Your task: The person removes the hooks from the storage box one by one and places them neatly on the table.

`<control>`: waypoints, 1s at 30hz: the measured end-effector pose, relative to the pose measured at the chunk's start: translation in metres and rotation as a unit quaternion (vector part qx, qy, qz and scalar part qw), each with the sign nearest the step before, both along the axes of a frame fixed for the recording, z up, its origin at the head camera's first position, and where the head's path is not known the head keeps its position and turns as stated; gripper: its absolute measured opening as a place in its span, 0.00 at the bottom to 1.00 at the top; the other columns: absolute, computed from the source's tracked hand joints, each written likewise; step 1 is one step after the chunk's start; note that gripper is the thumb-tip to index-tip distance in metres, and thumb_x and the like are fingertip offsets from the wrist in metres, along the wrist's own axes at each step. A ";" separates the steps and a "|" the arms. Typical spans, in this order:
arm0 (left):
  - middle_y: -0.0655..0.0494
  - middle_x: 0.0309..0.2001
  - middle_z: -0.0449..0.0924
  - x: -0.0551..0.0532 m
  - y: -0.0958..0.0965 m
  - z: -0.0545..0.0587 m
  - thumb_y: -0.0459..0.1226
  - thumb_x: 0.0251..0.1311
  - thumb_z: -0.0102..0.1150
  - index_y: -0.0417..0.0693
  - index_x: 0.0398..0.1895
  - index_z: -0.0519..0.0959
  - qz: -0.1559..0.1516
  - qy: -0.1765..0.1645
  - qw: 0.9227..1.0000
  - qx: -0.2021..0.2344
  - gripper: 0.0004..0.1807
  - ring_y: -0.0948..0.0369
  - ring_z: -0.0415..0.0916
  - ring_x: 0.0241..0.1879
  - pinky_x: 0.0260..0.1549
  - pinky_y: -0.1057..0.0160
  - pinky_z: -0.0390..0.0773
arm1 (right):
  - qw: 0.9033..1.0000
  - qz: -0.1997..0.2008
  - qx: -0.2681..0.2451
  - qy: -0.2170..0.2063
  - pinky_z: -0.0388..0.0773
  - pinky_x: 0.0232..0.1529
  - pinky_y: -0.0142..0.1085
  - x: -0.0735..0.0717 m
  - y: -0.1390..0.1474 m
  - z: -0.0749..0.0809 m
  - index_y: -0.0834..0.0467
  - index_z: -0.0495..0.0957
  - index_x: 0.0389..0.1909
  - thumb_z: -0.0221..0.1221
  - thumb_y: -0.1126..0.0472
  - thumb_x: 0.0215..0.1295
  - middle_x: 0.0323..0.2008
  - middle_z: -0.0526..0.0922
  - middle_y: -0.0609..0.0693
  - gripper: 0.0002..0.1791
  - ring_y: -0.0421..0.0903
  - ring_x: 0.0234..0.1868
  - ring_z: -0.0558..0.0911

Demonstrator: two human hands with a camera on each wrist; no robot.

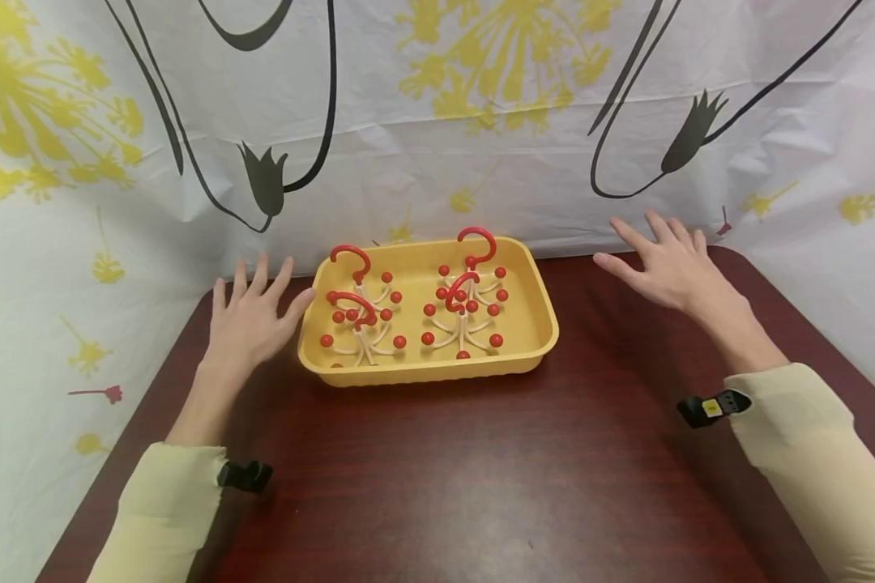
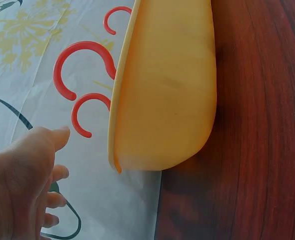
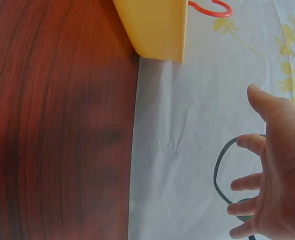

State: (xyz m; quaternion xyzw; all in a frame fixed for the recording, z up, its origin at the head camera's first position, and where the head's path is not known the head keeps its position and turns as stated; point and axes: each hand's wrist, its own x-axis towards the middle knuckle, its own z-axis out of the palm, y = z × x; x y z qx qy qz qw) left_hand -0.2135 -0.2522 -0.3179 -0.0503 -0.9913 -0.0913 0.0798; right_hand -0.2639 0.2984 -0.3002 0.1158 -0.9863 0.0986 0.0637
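A yellow plastic tub (image 1: 437, 375) stands at the back of the dark wooden table. Inside it are several small hanger-like racks with red hooks (image 1: 481, 235), cream curved arms and red ball tips; one rack (image 1: 463, 324) sits at the front right of the tub. My left hand (image 1: 248, 324) is spread just left of the tub, thumb close to its rim and holding nothing. To the right, well apart from the tub, my right hand (image 1: 671, 267) is also spread with nothing in it. In the left wrist view, red hooks (image 2: 82, 47) rise above the tub's rim.
A white sheet (image 1: 379, 162) with yellow and grey plant prints hangs behind and along the sides of the table (image 1: 467, 478). Black camera straps sit on both wrists, over light sleeves (image 1: 168, 502).
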 end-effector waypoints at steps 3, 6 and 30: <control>0.35 0.79 0.41 0.001 0.000 -0.001 0.67 0.71 0.32 0.51 0.82 0.49 -0.004 0.004 1.000 0.001 0.45 0.35 0.32 0.77 0.69 0.32 0.32 | 1.000 0.007 -0.013 0.006 0.40 0.65 0.73 0.001 -0.003 0.000 0.52 0.53 0.80 0.41 0.28 0.72 0.75 0.47 0.74 0.45 0.74 0.74 0.46; 0.34 0.78 0.43 0.002 0.002 -0.002 0.65 0.72 0.33 0.51 0.82 0.49 -0.006 0.004 1.000 0.004 0.43 0.34 0.35 0.76 0.70 0.33 0.35 | 1.000 0.014 -0.022 0.012 0.42 0.66 0.71 0.002 -0.005 0.000 0.53 0.54 0.80 0.42 0.29 0.72 0.75 0.48 0.74 0.44 0.75 0.73 0.47; 0.33 0.72 0.60 0.005 0.011 -0.015 0.67 0.72 0.29 0.49 0.82 0.49 0.006 -0.048 0.992 0.114 0.45 0.36 0.60 0.69 0.60 0.29 0.61 | 0.991 0.076 -0.107 0.036 0.57 0.65 0.66 0.013 -0.061 0.000 0.52 0.62 0.77 0.47 0.34 0.74 0.72 0.62 0.62 0.39 0.65 0.71 0.61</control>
